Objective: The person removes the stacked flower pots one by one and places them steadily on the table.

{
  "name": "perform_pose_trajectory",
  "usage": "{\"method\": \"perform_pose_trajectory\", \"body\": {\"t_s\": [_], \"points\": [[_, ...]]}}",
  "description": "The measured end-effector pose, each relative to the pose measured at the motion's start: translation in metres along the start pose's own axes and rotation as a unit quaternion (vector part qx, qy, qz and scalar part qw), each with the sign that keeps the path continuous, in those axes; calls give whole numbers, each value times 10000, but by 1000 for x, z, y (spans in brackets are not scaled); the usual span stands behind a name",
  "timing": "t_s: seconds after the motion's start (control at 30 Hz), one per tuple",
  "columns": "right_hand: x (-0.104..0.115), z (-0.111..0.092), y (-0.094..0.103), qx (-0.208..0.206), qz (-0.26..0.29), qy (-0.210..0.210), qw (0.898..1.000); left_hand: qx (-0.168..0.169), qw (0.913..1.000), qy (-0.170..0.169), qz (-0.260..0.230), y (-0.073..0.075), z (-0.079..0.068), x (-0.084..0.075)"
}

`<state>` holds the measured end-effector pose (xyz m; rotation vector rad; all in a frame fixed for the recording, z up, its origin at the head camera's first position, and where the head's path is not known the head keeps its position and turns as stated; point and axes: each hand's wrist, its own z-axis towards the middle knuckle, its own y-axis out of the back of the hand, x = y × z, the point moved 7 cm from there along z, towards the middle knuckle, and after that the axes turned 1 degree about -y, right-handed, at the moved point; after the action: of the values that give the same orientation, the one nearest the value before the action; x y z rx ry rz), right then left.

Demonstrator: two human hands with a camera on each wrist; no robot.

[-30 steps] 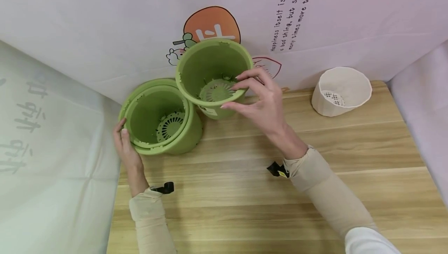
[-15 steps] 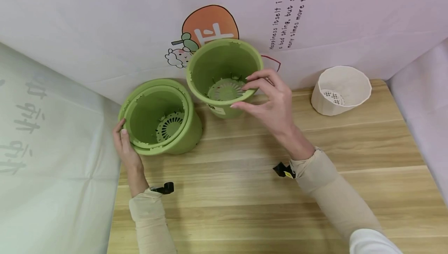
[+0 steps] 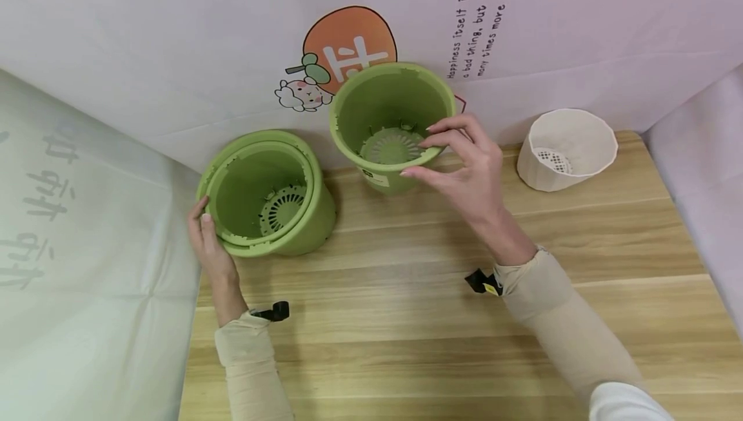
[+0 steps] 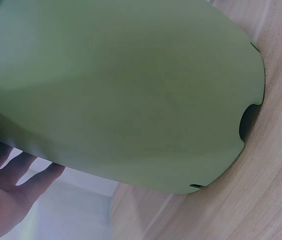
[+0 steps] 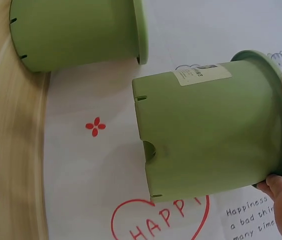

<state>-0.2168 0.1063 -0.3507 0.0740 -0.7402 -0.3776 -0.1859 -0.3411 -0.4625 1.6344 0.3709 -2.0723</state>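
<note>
My right hand (image 3: pixel 473 169) pinches the rim of a green plastic flower pot (image 3: pixel 391 118), thumb outside and fingers inside. In the right wrist view this pot (image 5: pixel 210 135) is raised off the table, its paper label showing and its base towards the wood. To its left, two more green flower pots (image 3: pixel 322 215) stand nested, one inside the other, their rims slightly tilted. My left hand (image 3: pixel 211 247) rests at their left rim with its fingers fairly straight. The left wrist view shows the fingers (image 4: pixel 48 175) against the outer pot's wall (image 4: pixel 131 90).
A white faceted pot (image 3: pixel 534 166) with a perforated base stands at the back right of the wooden table (image 3: pixel 377 311). A printed cloth (image 3: pixel 232 53) hangs right behind the table, and a pale cloth (image 3: pixel 87 266) hangs along the left side.
My right hand has carried the single green flower pot to the right, opening a gap from the nested pots. My left hand has stayed at their rim.
</note>
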Motion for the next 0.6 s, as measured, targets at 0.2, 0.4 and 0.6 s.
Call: {"method": "perform_pose_trajectory", "body": {"t_s": [0.2,0.4,0.6], "points": [[-8,-4,10,-146,-79,-93,9998,52,9999,79,75,1,1,0],[-13,-7,19,-142,-246,-126,9995,25,10000,44,78,1,1,-2],[-6,-6,25,-293,-122,-170,9994,33,9999,42,139,0,-1,-6]]}}
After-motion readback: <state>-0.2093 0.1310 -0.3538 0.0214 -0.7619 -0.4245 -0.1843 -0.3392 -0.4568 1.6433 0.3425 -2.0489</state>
